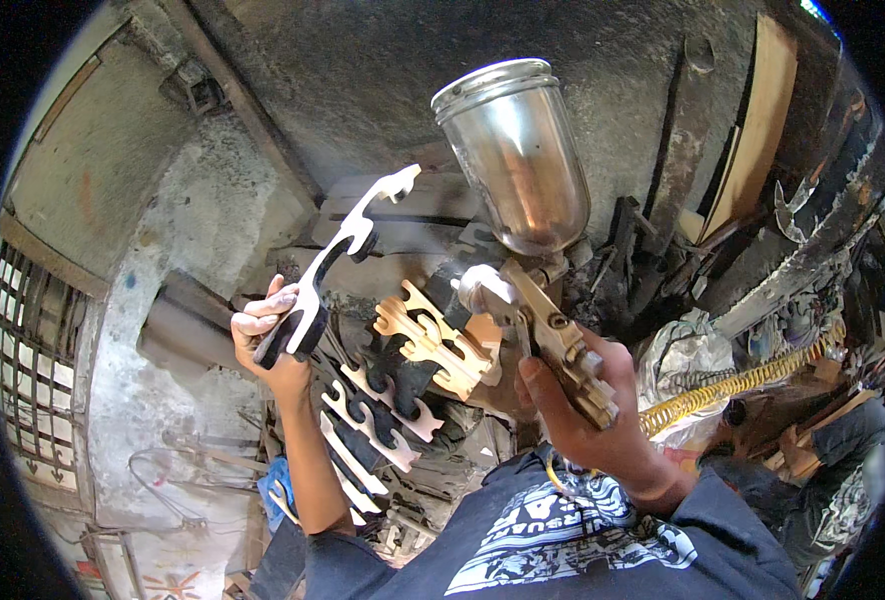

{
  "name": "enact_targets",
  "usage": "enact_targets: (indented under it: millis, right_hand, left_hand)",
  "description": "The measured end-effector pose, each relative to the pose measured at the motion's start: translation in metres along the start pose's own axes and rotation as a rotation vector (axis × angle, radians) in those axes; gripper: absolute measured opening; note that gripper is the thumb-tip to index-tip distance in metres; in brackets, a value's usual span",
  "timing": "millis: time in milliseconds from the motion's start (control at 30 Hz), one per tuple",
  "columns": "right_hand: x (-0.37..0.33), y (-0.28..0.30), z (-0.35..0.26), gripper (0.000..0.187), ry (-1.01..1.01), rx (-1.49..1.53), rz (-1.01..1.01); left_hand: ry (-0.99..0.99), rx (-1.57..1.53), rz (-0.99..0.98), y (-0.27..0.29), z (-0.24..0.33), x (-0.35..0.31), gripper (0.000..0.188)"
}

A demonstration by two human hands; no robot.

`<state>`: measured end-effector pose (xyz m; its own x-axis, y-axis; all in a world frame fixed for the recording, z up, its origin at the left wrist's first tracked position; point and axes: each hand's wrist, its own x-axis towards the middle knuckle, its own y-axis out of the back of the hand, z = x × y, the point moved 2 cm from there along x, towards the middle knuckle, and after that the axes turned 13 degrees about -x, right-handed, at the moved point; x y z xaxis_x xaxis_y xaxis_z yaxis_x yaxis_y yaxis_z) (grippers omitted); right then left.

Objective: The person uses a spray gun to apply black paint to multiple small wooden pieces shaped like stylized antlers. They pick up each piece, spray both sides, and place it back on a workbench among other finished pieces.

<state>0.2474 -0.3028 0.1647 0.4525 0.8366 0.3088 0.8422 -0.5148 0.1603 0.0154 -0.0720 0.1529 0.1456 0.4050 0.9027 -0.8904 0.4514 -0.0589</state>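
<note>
My left hand is closed around the lower end of a long wooden piece with hook-shaped cutouts. The piece tilts up and to the right, its edge pale and its side dark. A metal spray gun sits in my right hand, with fingers wrapped round its body and handle. Its shiny metal cup stands above the gun. The nozzle faces left, toward the wooden piece, and a gap separates the two. Whether the trigger is pressed, I cannot tell.
Similar unpainted notched pieces lie below and between my hands, with more pale ones nearer me. A yellow coiled hose stretches off to the right. Boards lean on the dark wall, and a barred window is at left.
</note>
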Motion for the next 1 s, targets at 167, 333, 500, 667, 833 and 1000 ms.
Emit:
enact_targets:
  millis: [167,333,500,667,833,1000]
  right_hand:
    - [0.002,-0.005,0.0,0.017,0.15,-0.001,0.136]
    - [0.002,-0.007,0.004,0.025,0.12,-0.03,0.061]
    - [0.006,-0.014,-0.001,0.024,0.229,-0.101,0.14]
    - [0.004,-0.016,-0.002,0.026,0.329,-0.298,0.155]
    - [0.007,-0.017,0.015,0.016,0.177,-0.312,0.079]
    - [0.006,-0.018,0.031,0.015,0.136,-0.326,0.085]
  left_hand:
    - [-0.017,0.082,-0.016,-0.015,0.01,-0.002,0.032]
    - [-0.197,0.449,0.043,-0.056,0.016,0.004,0.038]
    - [0.127,0.643,0.286,-0.092,-0.007,0.026,0.034]
    - [0.187,0.574,0.31,-0.111,-0.015,0.032,0.035]
    - [0.169,0.586,0.303,-0.118,-0.011,0.034,0.035]
    - [0.135,0.492,0.301,-0.121,-0.011,0.034,0.038]
